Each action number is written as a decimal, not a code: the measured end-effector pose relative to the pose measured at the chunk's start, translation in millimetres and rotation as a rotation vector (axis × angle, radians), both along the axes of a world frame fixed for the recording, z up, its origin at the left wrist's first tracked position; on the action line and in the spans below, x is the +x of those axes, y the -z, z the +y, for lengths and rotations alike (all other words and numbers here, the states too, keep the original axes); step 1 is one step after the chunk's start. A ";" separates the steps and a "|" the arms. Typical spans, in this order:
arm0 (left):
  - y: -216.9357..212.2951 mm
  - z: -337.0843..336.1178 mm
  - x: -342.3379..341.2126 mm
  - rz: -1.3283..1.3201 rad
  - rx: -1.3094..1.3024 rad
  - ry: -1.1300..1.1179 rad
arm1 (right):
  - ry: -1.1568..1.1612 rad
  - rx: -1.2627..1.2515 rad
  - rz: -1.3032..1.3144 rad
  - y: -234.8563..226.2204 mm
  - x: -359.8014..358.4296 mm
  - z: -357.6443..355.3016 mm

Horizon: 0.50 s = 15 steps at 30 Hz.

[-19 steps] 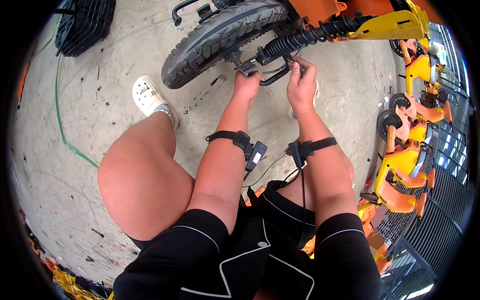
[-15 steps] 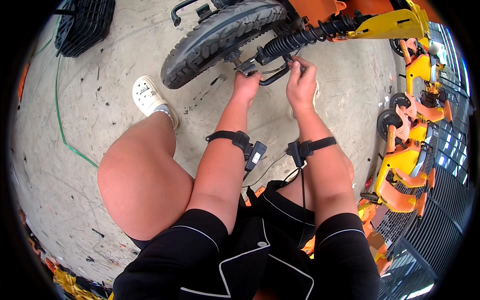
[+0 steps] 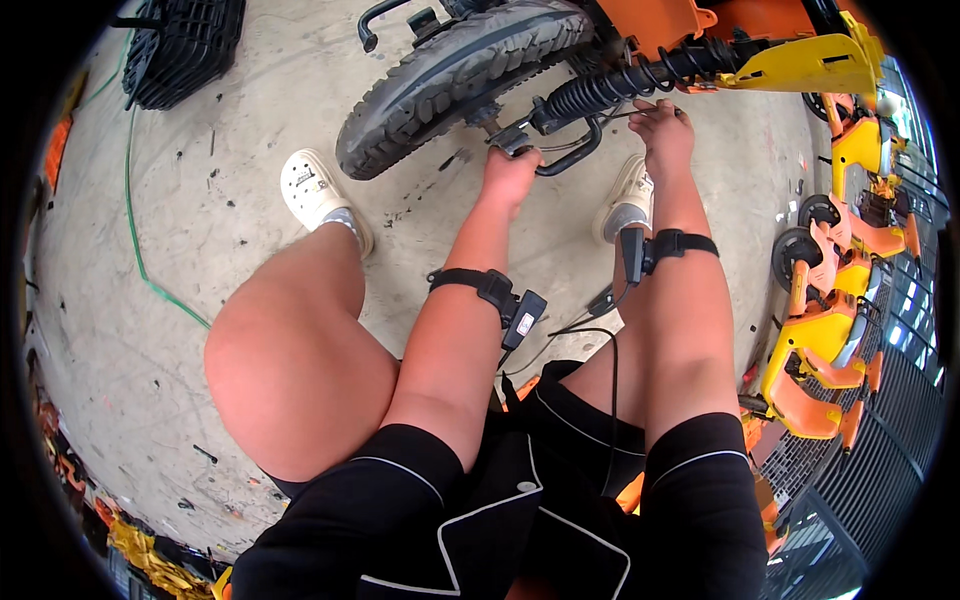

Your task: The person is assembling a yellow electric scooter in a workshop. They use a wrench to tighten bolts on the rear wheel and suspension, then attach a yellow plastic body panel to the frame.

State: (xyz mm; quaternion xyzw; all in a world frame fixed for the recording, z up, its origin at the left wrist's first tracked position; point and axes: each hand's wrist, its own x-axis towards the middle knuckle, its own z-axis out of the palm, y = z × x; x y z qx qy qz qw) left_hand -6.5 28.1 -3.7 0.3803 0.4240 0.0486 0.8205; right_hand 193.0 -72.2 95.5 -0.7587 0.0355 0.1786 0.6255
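At the lower end of a black spring shock absorber [image 3: 610, 88], my left hand [image 3: 511, 174] is closed round a small grey metal bracket [image 3: 511, 139] beside the wheel axle. Its fingertips are hidden behind the part. My right hand [image 3: 668, 138] is to the right of a bent black tube [image 3: 575, 158], apart from it. The fingers are curled in a pinch on a thin dark cable [image 3: 622, 115] that runs toward the shock absorber. A wheel with a knobby black tyre [image 3: 450, 85] lies to the left of both hands, on an orange and yellow scooter [image 3: 800, 65].
A black plastic crate [image 3: 185, 55] sits at the far left, with a green hose [image 3: 132, 225] trailing over the concrete floor. Several orange and yellow scooters [image 3: 815, 330] stand along the right. My cream clogs [image 3: 310, 185] are planted on either side of my hands.
My right hand has moved right, away from the bent black tube, with the thin cable at its fingers. My left hand stays at the bracket. The whole view has shifted slightly.
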 end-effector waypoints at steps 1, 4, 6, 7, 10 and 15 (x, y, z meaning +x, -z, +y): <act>0.5 -0.1 0.4 -0.002 0.005 -0.003 | 0.005 0.007 0.034 5.0 6.3 -2.2; 0.0 0.1 -0.6 -0.003 -0.005 -0.022 | 0.006 0.041 0.155 21.9 23.6 -7.7; -3.8 -2.2 -2.2 0.008 -0.016 -0.060 | 0.004 0.047 0.230 34.4 33.6 -11.7; -5.5 -2.3 -1.1 0.009 -0.020 -0.079 | 0.003 0.052 0.264 39.0 38.7 -12.8; -7.0 -3.6 -0.2 0.007 -0.031 -0.035 | 0.053 0.006 0.288 49.1 43.9 -14.6; 0.6 0.3 -3.3 -0.009 -0.020 -0.048 | 0.009 0.061 0.307 34.6 35.7 -19.1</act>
